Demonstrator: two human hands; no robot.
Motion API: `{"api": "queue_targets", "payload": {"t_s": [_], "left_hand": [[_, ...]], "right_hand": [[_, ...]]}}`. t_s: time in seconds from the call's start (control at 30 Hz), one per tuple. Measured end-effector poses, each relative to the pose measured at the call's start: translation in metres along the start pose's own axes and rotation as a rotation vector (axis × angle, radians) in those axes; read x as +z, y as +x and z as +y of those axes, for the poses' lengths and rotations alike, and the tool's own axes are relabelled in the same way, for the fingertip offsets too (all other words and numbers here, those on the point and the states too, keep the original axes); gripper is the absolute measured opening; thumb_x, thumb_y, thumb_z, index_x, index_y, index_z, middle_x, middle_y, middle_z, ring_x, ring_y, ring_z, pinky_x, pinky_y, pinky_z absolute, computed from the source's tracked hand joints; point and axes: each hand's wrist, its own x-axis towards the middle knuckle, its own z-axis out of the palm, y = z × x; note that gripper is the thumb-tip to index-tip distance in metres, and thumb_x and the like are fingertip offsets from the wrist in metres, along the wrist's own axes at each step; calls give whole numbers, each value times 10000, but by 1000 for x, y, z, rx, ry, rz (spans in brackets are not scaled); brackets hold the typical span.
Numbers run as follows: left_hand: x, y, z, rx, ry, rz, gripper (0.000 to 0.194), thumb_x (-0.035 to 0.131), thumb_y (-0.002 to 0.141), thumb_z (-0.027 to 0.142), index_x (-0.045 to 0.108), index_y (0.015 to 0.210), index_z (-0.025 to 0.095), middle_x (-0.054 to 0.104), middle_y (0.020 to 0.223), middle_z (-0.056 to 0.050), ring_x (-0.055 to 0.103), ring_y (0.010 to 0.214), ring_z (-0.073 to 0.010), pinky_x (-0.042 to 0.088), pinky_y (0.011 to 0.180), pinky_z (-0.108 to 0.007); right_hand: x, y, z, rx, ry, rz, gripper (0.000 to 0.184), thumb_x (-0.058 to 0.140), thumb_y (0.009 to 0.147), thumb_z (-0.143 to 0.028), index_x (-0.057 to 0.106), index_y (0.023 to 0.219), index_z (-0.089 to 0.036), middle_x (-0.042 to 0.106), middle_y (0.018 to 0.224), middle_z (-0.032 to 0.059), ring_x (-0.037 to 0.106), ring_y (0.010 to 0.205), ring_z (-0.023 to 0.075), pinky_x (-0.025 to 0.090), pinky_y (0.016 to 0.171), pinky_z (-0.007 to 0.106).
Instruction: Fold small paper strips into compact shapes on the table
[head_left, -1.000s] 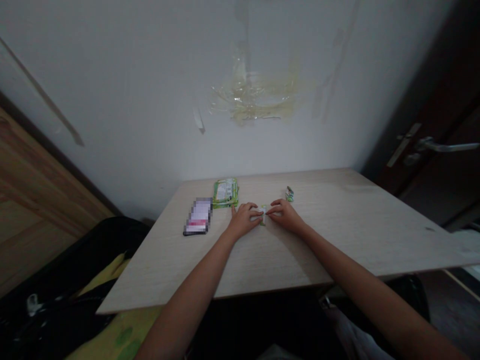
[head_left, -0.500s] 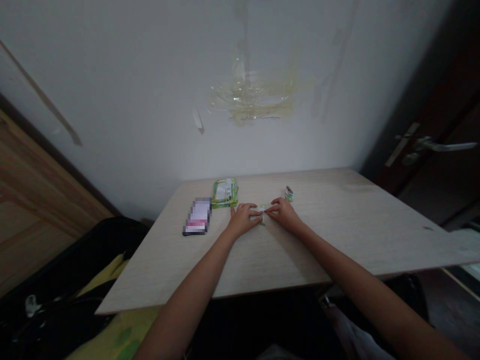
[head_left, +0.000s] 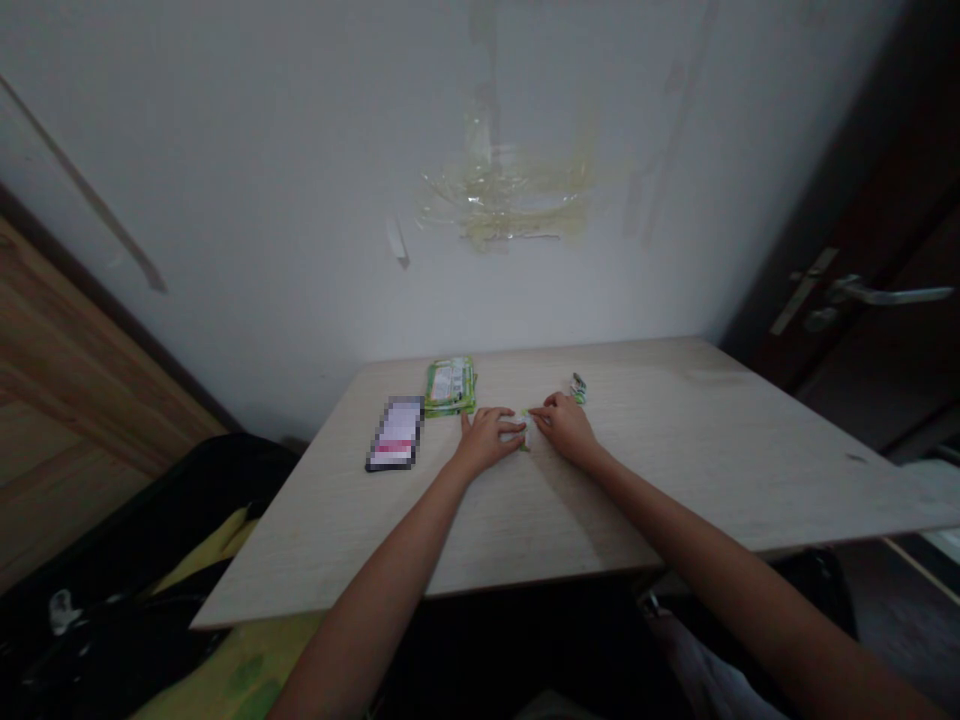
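Both my hands rest on the pale wooden table (head_left: 675, 470), meeting over a small green and white packet (head_left: 526, 432). My left hand (head_left: 489, 436) pinches the packet's left side with curled fingers. On its right side my right hand (head_left: 567, 426) pinches it the same way. Most of the packet is hidden by my fingertips. A larger green and white pack (head_left: 451, 386) lies just beyond my left hand. A tiny green wrapper scrap (head_left: 578, 388) lies beyond my right hand.
A phone (head_left: 395, 433) lies left of my hands. The table stands against a white wall with tape residue (head_left: 502, 200). A dark door with a metal handle (head_left: 870, 292) is at the right. Black and yellow cloth (head_left: 150, 600) lies below the table's left edge.
My hands have stayed over the small packet, with only slight finger shifts. The view has barely moved.
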Motion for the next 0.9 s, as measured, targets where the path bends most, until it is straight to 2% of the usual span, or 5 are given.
{"api": "queue_targets", "payload": {"t_s": [0.13, 0.33, 0.57, 0.9], "left_hand": [[-1, 0, 1, -2, 6, -3, 279, 630, 886, 483, 742, 1114, 369, 609, 1378, -29, 449, 1299, -284, 141, 1158, -636], [-2, -1, 3, -7, 19, -2, 305, 648, 873, 482, 723, 1149, 377, 609, 1357, -23, 454, 1288, -276, 149, 1173, -597], [-1, -1, 2, -21, 35, 38, 445, 657, 845, 528, 671, 1235, 313, 605, 1322, -61, 477, 1269, -278, 164, 1164, -591], [1, 1, 9, -87, 9, 23, 406, 650, 854, 483, 695, 1199, 275, 597, 1365, -84, 447, 1307, -315, 163, 1156, -633]], "right_hand": [[-2, -2, -5, 7, -17, 6, 321, 518, 958, -298, 727, 1198, -257, 622, 1144, 138, 553, 1073, 269, 422, 982, 378], [-2, -6, -6, 4, -12, 24, 339, 494, 966, -299, 693, 1236, -253, 604, 1185, 137, 540, 1106, 274, 411, 1001, 393], [2, -7, 1, 10, 43, 1, 378, 567, 927, -355, 668, 1261, -210, 586, 1213, 144, 531, 1133, 269, 399, 1026, 391], [0, -11, -1, -6, 34, -40, 452, 590, 913, -406, 620, 1322, -216, 542, 1272, 153, 487, 1193, 292, 367, 1049, 434]]}}
